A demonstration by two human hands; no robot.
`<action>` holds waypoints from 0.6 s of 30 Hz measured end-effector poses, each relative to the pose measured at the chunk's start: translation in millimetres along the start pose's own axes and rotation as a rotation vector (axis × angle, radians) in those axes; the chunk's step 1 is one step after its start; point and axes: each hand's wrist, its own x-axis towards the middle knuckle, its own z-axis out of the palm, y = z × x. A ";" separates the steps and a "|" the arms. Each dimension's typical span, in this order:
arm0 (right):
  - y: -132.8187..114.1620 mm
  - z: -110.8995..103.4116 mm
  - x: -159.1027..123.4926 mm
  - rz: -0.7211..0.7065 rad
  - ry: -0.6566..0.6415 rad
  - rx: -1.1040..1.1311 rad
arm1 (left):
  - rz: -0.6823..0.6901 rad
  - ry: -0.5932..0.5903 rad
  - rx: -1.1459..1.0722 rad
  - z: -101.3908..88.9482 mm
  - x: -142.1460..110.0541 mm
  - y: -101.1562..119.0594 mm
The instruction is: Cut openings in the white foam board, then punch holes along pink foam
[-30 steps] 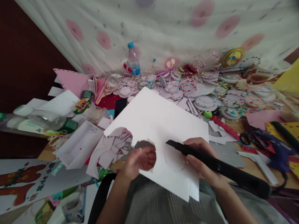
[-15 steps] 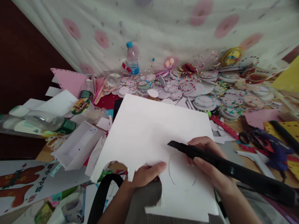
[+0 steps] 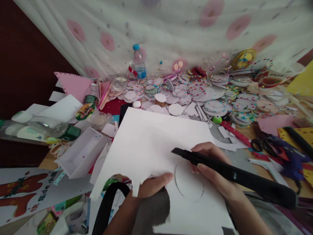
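A white foam-like board (image 3: 146, 140) with curved notches cut from its near edge lies in front of me. On it a thin circle outline (image 3: 189, 181) is drawn or scored at the right. My left hand (image 3: 156, 184) grips the board's near edge at a notch, thumb on top and fingers hidden beneath. In my right hand (image 3: 207, 163) is a black utility knife (image 3: 234, 174), held like a pen, its dark blade pointing left above the circle's upper edge. Whether the blade touches the board I cannot tell.
Stacks of beaded white discs (image 3: 181, 91) line the back, near a water bottle (image 3: 139, 62). Scissors (image 3: 264, 147) and a blue glue gun (image 3: 287, 150) lie right. A white box (image 3: 83, 153) and plastic bottles (image 3: 53, 127) crowd the left.
The board's far edge has come lower and nearer, uncovering discs behind it. My right hand and the knife have shifted slightly left. My left hand keeps its hold.
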 end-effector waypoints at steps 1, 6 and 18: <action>-0.5 0.2 0.4 0.003 -0.003 -0.007 | -0.001 -0.024 -0.026 0.5 -1.2 0.9; -2.9 0.6 2.9 0.007 -0.022 0.001 | -0.026 -0.089 -0.079 1.8 -7.3 4.9; -11.4 10.2 6.8 -0.168 0.160 -0.076 | -0.196 0.069 -0.032 -3.1 -9.5 11.1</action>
